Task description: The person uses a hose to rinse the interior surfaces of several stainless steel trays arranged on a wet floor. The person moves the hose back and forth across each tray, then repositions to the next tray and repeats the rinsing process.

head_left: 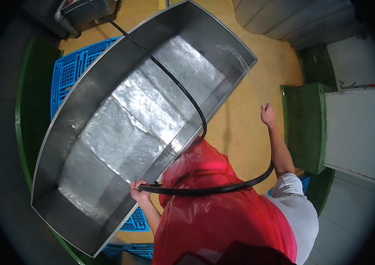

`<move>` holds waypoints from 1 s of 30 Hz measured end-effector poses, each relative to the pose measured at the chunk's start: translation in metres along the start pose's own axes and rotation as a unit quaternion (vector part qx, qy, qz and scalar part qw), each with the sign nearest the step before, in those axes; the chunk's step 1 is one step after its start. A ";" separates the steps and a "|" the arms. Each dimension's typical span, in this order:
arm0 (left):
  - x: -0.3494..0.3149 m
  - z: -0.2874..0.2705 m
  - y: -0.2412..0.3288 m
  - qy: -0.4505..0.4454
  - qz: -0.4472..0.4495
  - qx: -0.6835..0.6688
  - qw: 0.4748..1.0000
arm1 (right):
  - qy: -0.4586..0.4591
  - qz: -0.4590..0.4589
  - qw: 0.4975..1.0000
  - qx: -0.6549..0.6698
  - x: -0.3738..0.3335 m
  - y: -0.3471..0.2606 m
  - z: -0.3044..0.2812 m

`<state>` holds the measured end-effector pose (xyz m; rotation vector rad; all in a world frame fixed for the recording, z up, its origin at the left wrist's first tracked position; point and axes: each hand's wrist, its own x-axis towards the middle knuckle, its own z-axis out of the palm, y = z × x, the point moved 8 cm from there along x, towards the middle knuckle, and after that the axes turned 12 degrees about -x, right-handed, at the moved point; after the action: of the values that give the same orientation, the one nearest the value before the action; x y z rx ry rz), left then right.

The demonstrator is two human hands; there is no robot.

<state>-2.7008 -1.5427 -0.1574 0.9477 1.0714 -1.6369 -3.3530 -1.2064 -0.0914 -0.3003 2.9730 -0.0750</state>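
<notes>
Black hose [209, 191] hangs in a slack curve between the person's two hands, in front of the red plastic apron [222, 225]. The left hand [139, 191] has its fingers wrapped around the hose, right at the near rim of the steel tub [72, 126]. The right hand [267, 115] is held out to the right, past the tub's edge, its fingers closed in a fist on the hose; the hose's tip is hidden. A thin water jet [243, 64] leaves that fist and strikes the inner wall at the tub's far right corner. Another stretch of hose crosses above the tub from the upper left and bends down over the near rim beside the apron.

The tub is long, set diagonally, with a seamed, dented bottom that shines wet; the depth of any water cannot be told. Blue plastic pallets [70, 70] show along its far left side and near its lower end. At the upper left, a grey metal bin [79, 13] holds something pinkish, too cut off to identify. Beneath lies a yellow floor [231, 119], with a green block [304, 128] at right.
</notes>
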 end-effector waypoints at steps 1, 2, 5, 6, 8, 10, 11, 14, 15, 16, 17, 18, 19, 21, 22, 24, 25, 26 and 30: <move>0.004 -0.001 0.005 0.004 0.003 0.006 1.000 | -0.002 0.001 1.000 -0.012 -0.004 0.006 0.006; 0.006 0.000 0.007 0.005 0.006 0.011 1.000 | -0.005 0.001 1.000 -0.022 -0.008 0.005 0.008; 0.009 0.001 0.011 0.005 0.013 0.016 1.000 | -0.039 0.020 0.999 -0.011 -0.017 0.008 0.012; 0.009 0.000 0.010 0.012 0.007 0.005 1.000 | -0.037 0.015 0.999 -0.024 -0.016 0.009 0.013; 0.008 0.002 0.009 0.027 -0.004 -0.015 1.000 | -0.032 0.005 0.998 -0.047 -0.012 0.008 0.016; 0.012 0.000 0.014 0.022 -0.007 -0.018 1.000 | -0.045 0.003 0.998 -0.047 -0.004 0.003 0.017; 0.013 0.000 0.016 0.019 -0.007 -0.019 1.000 | -0.052 0.002 0.998 -0.045 -0.002 -0.004 0.015; 0.014 -0.001 0.020 0.002 0.003 -0.021 1.000 | -0.035 -0.046 0.998 -0.025 0.008 -0.036 0.002; 0.013 -0.003 0.021 -0.005 -0.008 -0.032 0.999 | -0.032 -0.052 0.998 -0.011 0.012 -0.047 -0.004; 0.014 -0.003 0.023 -0.012 -0.019 -0.042 0.999 | -0.028 -0.059 0.998 0.002 0.017 -0.057 -0.010; 0.014 -0.005 0.026 -0.017 -0.029 -0.051 0.998 | -0.027 -0.064 0.998 0.014 0.022 -0.063 -0.012; 0.014 -0.008 0.030 -0.017 -0.027 -0.049 0.998 | -0.030 -0.057 0.998 -0.014 0.028 -0.059 -0.009; 0.016 -0.011 0.033 -0.018 -0.025 -0.048 0.998 | -0.032 -0.051 0.997 -0.042 0.034 -0.053 -0.006; 0.010 -0.011 0.023 0.003 0.007 -0.047 0.999 | -0.028 -0.050 0.995 -0.084 0.037 -0.049 -0.008; 0.010 -0.011 0.024 -0.002 0.001 -0.053 0.999 | -0.023 -0.052 0.994 -0.098 0.034 -0.044 -0.010; 0.006 -0.016 0.024 -0.012 -0.004 -0.073 0.997 | -0.060 -0.039 0.993 -0.091 0.033 -0.055 -0.020; 0.005 -0.017 0.024 -0.013 0.011 -0.069 0.997 | -0.102 -0.017 0.992 -0.069 0.030 -0.065 -0.022; 0.006 -0.022 0.026 -0.015 0.004 -0.078 0.997 | -0.141 0.007 0.989 -0.048 0.027 -0.070 -0.026; 0.013 -0.032 0.047 -0.023 0.016 -0.076 0.997 | -0.175 -0.019 0.984 0.034 0.031 -0.085 -0.036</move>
<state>-2.6562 -1.5251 -0.1896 0.8199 1.1273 -1.5213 -3.3721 -1.2946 -0.0553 -0.3230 2.6108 -0.1157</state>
